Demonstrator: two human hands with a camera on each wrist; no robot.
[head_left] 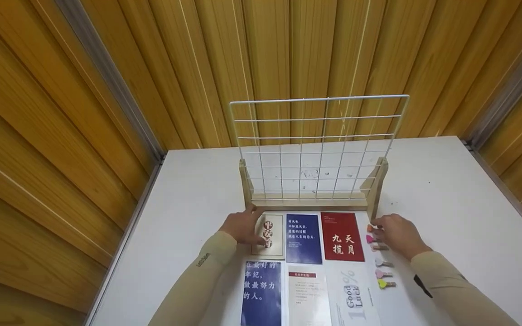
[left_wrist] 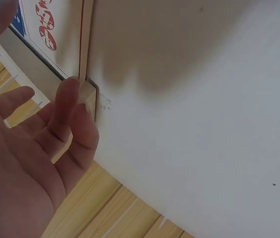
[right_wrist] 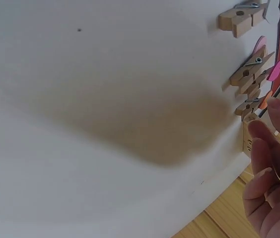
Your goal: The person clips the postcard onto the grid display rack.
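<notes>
A white wire grid (head_left: 324, 136) stands in a wooden base (head_left: 308, 204) on a white table. My left hand (head_left: 243, 228) is at the base's left foot, its fingertips right at the foot's end (left_wrist: 88, 94) in the left wrist view. Its thumb lies apart, over a cream card (head_left: 275, 231) with red characters. At the right foot (right_wrist: 247, 141) is my right hand (head_left: 399, 233), thumb and index tips separated around the foot's end. Close beside them lies a wooden clip with an orange heart (right_wrist: 265, 100). Beside the cream card are a blue card (head_left: 304, 253) and a red card (head_left: 342, 226).
Several more clips, including a pink-heart clip (head_left: 381, 274) and a yellow one (head_left: 383, 283), form a column on the right. Nearer lie another blue card (head_left: 261, 308), a cream card (head_left: 308, 308) and a white "Good Luck" card (head_left: 367, 312). Wood-patterned walls (head_left: 265, 50) surround the table.
</notes>
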